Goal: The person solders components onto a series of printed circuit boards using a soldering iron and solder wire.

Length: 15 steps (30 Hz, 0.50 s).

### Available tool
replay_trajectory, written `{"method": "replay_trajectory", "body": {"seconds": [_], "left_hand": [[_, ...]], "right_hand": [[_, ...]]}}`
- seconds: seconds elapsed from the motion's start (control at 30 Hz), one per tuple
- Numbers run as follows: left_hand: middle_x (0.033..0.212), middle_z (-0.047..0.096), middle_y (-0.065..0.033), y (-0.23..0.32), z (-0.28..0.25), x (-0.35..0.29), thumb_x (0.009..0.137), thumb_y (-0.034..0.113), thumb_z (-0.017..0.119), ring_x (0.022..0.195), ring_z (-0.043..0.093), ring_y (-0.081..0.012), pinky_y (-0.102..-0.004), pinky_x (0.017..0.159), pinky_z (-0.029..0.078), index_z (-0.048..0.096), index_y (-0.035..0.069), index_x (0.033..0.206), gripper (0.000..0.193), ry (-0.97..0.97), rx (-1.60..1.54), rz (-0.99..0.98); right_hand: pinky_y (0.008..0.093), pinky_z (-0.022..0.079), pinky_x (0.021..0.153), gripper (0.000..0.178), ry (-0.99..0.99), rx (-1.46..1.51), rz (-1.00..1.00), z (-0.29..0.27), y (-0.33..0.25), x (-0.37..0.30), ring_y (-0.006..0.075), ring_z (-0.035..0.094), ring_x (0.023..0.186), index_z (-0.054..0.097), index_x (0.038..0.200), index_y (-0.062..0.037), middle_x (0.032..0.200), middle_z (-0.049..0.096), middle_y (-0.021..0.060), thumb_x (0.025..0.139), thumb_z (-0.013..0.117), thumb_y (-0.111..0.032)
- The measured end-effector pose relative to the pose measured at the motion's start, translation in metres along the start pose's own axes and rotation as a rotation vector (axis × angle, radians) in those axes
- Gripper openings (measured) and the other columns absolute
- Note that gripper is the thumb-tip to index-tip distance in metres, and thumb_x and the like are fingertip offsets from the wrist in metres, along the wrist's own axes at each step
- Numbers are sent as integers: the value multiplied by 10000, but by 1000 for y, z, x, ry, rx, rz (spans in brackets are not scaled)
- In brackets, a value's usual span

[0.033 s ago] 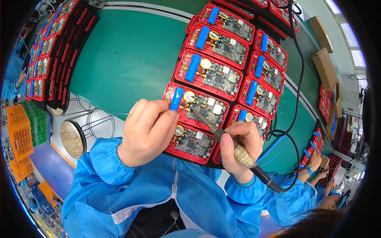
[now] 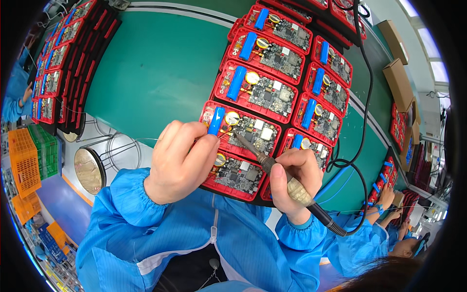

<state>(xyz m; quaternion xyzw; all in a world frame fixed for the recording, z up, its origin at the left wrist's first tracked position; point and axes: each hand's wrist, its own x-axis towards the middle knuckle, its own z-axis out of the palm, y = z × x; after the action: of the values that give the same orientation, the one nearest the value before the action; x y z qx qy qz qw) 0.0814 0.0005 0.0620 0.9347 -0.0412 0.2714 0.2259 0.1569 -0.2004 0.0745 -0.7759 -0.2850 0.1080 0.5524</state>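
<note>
Centre frame: left grip (image 2: 180,163) pinched on wire (image 2: 152,140), right grip (image 2: 297,182) clamped round iron (image 2: 266,162). We judge work on this board (image 2: 253,127) unfinished; other boards (image 2: 270,95), we cannot tell.

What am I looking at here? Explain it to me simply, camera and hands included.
There is no robot: a person works bare-handed. A wide fisheye camera on their head looks down, so straight edges bend near the rim.

The left hand pinches a thin wire. The right hand holds a soldering iron, a corded, pen-like tool, its tip pointed at a circuit board; whether it touches is too small to tell.

On the green surface stand rows of red cases, many showing a grey board and a blue cylinder.
</note>
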Motion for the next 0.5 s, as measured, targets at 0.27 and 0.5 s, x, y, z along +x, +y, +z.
{"method": "replay_trajectory", "body": {"seconds": [0.27,0.5], "left_hand": [[800,557,-70,7,-19,0,601,-56,741,678,506,-225,-315,557,396,640,31,808,246,50,41,16],[773,573,-67,22,-39,-34,551,-17,760,603,503,-185,-286,508,372,638,4,808,285,-21,-31,-5]], "right_hand": [[229,327,460,174,173,170,-98,-7,3,-7,74,433,510,495,883,6,656,550,73,800,637,-54],[294,370,441,203,145,308,-216,-11,11,-46,162,504,502,494,882,33,653,554,130,781,630,-79]]}}
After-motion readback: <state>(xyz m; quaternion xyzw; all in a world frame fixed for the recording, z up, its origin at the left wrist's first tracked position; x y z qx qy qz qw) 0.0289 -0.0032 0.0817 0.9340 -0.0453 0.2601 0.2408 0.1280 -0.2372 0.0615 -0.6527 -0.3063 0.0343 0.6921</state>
